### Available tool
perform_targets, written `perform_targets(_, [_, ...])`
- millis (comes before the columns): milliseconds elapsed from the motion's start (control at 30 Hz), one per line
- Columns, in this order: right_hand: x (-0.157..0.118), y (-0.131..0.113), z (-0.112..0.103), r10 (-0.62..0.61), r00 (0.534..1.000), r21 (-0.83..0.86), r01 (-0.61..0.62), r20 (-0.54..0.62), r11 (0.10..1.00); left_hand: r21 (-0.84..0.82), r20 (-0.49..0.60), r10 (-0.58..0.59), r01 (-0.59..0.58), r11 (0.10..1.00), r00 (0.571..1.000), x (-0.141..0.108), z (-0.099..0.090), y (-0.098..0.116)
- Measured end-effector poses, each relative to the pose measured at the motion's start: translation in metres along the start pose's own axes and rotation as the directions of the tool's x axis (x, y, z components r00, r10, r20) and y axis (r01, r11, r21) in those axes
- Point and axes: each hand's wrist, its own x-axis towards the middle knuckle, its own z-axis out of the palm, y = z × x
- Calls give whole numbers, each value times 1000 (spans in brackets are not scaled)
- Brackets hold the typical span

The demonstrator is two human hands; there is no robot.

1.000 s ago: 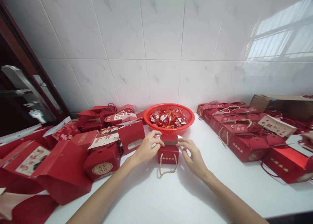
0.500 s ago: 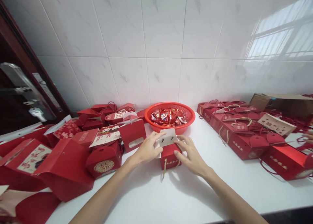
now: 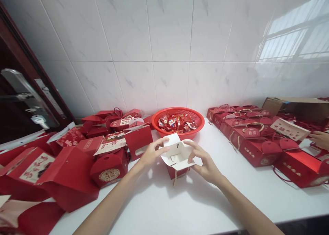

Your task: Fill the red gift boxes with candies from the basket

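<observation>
A small red gift box (image 3: 177, 172) stands on the white table in front of me, its top flaps spread and its white inside showing. A twisted cord handle hangs down its front. My left hand (image 3: 153, 152) grips the flap on the left side, thumb and fingers on either side of it. On the right, my right hand (image 3: 203, 160) holds the opposite flap, with fingers curled over the edge. Just behind the box sits a red plastic basket (image 3: 199, 128) with red-wrapped sweets (image 3: 177, 122) in it.
Several red boxes (image 3: 69, 180) crowd the left side of the table. Closed red boxes (image 3: 257, 149) stand in rows on the right, near a brown cardboard carton (image 3: 295, 108). Another person's hand (image 3: 321, 139) shows at the right edge. A tiled wall (image 3: 169, 81) is behind.
The box top has gone from partly covered by its red front flap to spread wide, showing the white inside. Both hands have shifted to the side flaps. Another person's hand has come further into view.
</observation>
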Motion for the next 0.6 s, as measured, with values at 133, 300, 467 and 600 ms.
perform_targets(133, [-1, -1, -7, 61, 995, 71, -66, 73, 995, -47, -9, -38, 38, 998, 999, -2, 0, -2])
perform_targets(300, [-1, 5, -6, 179, 980, 50, -184, 90, 982, -143, 61, -107, 114, 983, 992, -7, -5, -6])
perform_targets(467, [-4, 17, -3, 216, 969, -94, -205, 121, 974, -194, 27, -134, 136, 972, 991, -15, -5, -9])
perform_targets(600, [0, 23, -3, 192, 972, -60, -185, 137, 981, -214, -35, -170, 159, 964, 985, -19, -2, -11])
